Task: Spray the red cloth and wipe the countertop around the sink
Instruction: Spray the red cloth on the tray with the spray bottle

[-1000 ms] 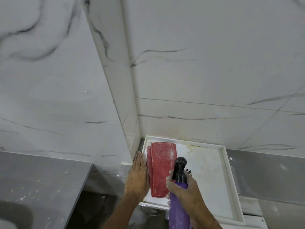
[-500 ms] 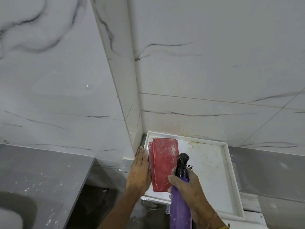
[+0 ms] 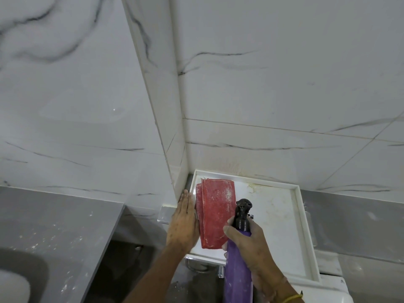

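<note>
A folded red cloth (image 3: 215, 212) lies flat in the left part of a white square tray (image 3: 297, 217). My left hand (image 3: 184, 224) rests palm down on the cloth's left edge, fingers straight and together. My right hand (image 3: 249, 239) is wrapped around the neck of a purple spray bottle (image 3: 238, 274) with a black nozzle (image 3: 243, 209). The nozzle stands just right of the cloth. The grey countertop (image 3: 54, 226) and part of a sink basin (image 3: 19, 278) are at lower left.
White marble-pattern tiled walls meet in a corner (image 3: 175, 127) right behind the tray. A grey ledge (image 3: 354, 228) runs to the right of the tray. A dark gap (image 3: 122, 267) separates the countertop from the tray's stand.
The view has shifted slightly, so tray and hands sit a little differently in frame. The spray bottle has edged a bit to the right and up. My left hand stays on the cloth.
</note>
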### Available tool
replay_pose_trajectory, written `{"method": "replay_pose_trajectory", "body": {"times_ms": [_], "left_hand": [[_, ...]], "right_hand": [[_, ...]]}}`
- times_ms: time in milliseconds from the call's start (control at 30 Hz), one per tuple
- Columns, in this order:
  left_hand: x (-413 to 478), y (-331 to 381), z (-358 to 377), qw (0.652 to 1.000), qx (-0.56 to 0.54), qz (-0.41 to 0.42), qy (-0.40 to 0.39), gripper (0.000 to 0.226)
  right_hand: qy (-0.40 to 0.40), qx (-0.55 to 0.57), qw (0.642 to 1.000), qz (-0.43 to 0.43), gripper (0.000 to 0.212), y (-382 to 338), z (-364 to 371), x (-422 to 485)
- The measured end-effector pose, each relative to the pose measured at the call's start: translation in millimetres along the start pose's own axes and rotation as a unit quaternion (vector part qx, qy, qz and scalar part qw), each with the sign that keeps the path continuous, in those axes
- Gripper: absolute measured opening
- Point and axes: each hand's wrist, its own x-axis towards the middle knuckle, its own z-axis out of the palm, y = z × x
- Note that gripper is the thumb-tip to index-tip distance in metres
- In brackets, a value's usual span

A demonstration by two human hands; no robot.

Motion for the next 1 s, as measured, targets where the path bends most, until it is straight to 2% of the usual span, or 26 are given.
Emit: {"method": "replay_pose_trajectory", "body": {"times_ms": [200,333,433,567,700,800,900,1000], "left_hand": [[0.4,-1.8,3.1,1.0,-0.002,-0.002,0.008,0.077],[0.7,-1.6,4.2,1.0,-0.001,0.0,0.007,0.079],[1.1,-2.1,4.4,1.0,-0.007,-0.005,0.008,0.077],[0.5,-1.9,4.6,1.0,0.005,0.002,0.011,0.081],[0.6,-2.6,4.5,1.0,-0.005,0.0,0.015,0.078],[1.3,-1.9,4.3,1.0,-0.005,0.0,0.009,0.078],[0.7,-1.2,3.5,1.0,-0.009,-0.006,0.013,0.075],[0.6,-0.6,2.0,1.0,-0.011,-0.002,0.018,0.074]], "right_hand": [[-0.002,0.015,1.0,0.013,0.01,2.1,-2.2,1.5],[-0.005,-0.002,1.0,0.005,0.017,2.9,-0.5,2.6],[-0.009,0.017,0.999,0.026,0.011,2.9,-1.8,3.7],[-0.006,0.01,1.0,0.014,0.017,4.8,-0.3,5.4],[-0.006,0.023,0.999,0.029,0.012,6.1,-0.8,6.6],[-0.005,0.011,1.0,0.024,0.019,6.8,-1.4,7.2],[-0.01,0.025,0.999,0.048,0.018,6.0,-1.7,7.0],[-0.006,0.015,0.999,0.036,0.019,5.2,0.2,7.0]]}}
